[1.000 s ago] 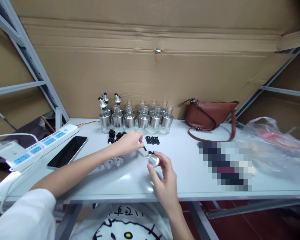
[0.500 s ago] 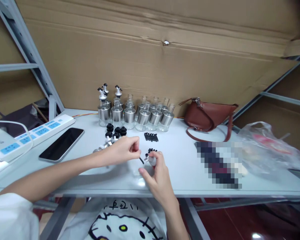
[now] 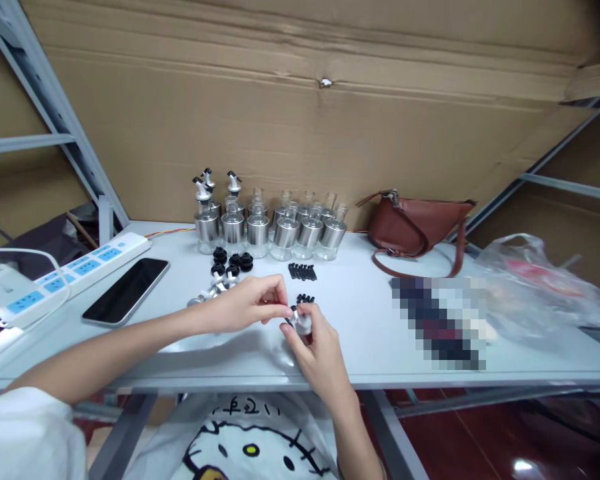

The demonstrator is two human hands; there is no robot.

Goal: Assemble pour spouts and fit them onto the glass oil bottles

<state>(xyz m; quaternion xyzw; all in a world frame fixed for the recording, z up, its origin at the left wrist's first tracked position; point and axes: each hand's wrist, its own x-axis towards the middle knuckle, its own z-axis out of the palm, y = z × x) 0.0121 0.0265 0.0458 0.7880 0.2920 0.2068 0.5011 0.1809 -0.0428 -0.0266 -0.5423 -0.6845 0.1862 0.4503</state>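
My right hand (image 3: 319,343) is closed around a silver-white pour spout (image 3: 303,323) with a small black tip, held above the table's front part. My left hand (image 3: 255,300) pinches a small black lever (image 3: 289,322) against the side of the spout; fingertips partly hide both pieces. Left of the hands lie loose silver spouts (image 3: 215,288) and several ribbed black stoppers (image 3: 233,261). Beyond my hands are a row of black levers (image 3: 303,271) and a group of small black pieces (image 3: 305,299).
Glass bottles with metal bands (image 3: 285,233) stand along the back, a few topped with pour spouts (image 3: 203,191). A phone (image 3: 126,291) and a power strip (image 3: 87,267) lie at left. A brown bag (image 3: 420,227), a blurred patch (image 3: 437,323) and a plastic bag (image 3: 540,290) occupy the right.
My left hand has moved slightly right, bringing the black lever from just beside the spout up against it. My right hand still holds the spout in nearly the same place.
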